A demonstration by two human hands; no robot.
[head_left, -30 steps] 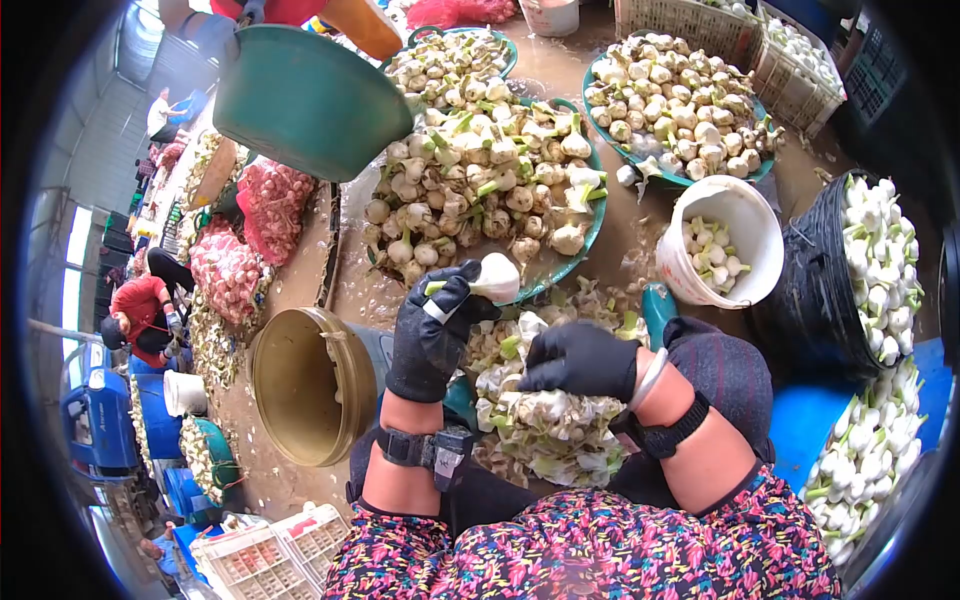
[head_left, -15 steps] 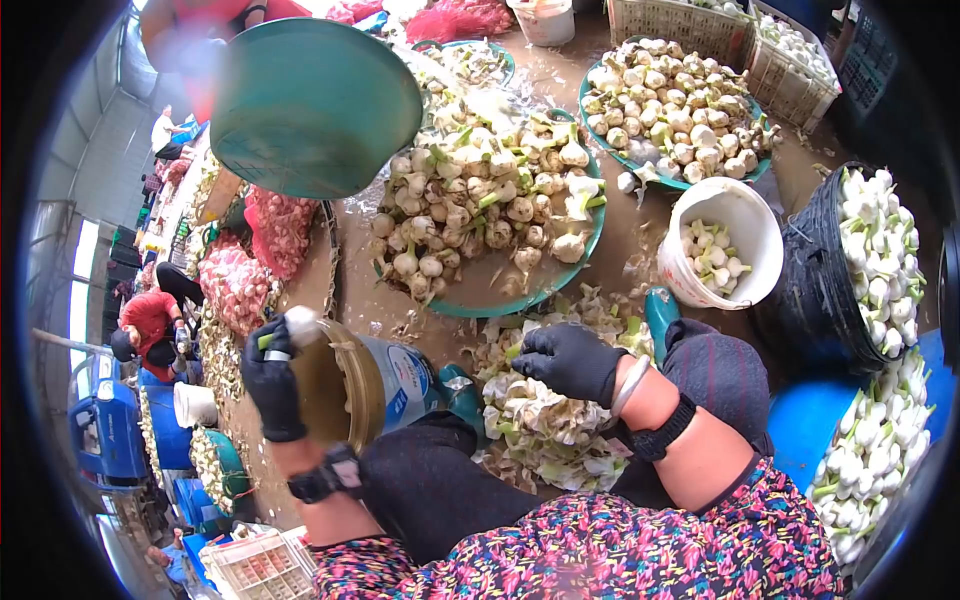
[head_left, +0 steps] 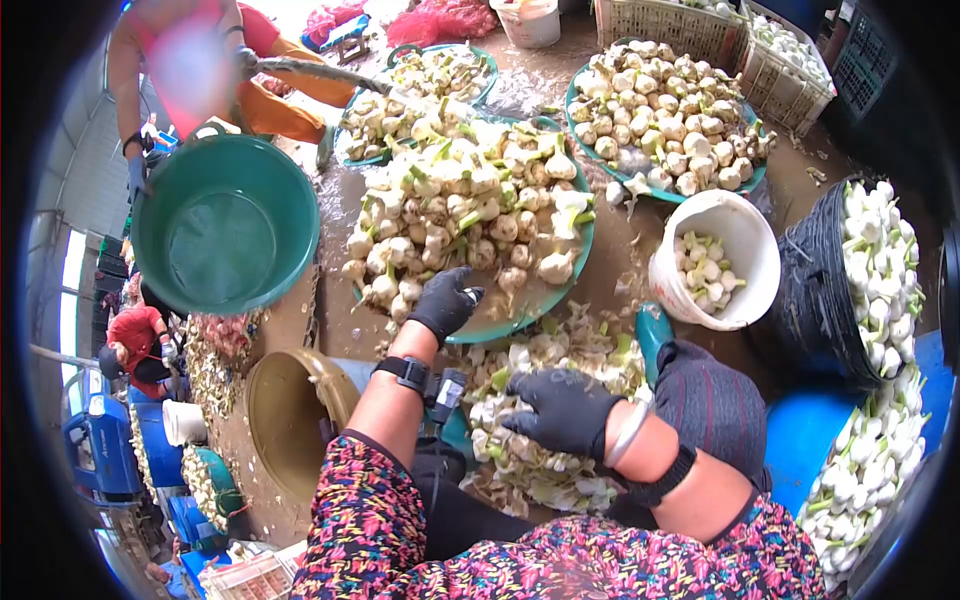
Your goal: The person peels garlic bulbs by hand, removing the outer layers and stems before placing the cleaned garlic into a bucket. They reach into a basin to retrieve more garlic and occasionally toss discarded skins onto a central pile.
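Here, seen from above, a person in a flowered top sits among basins of garlic on a wet floor. At far left, another person's hand holds an empty green basin (head_left: 225,225) tilted up. Below it lies a tan bucket (head_left: 290,410) on its side, mouth open toward the viewer.

The left hand (head_left: 443,302), in a black glove, reaches forward to the near edge of the large teal basin (head_left: 540,300). That basin is heaped with unpeeled garlic bulbs (head_left: 470,215). The fingers are curled loosely over the bulbs at the rim; whether they have closed on one cannot be told.

The right hand (head_left: 562,408), also black-gloved, rests just above a heap of peelings (head_left: 545,440) in the lap. Its fingers are bent and spread, gripping nothing visible.

Farther right stands a white bucket (head_left: 752,250), partly filled with peeled garlic. Behind it sits a second teal basin (head_left: 668,100) of bulbs. At far right, a black basket (head_left: 815,280) is piled with white peeled bulbs.
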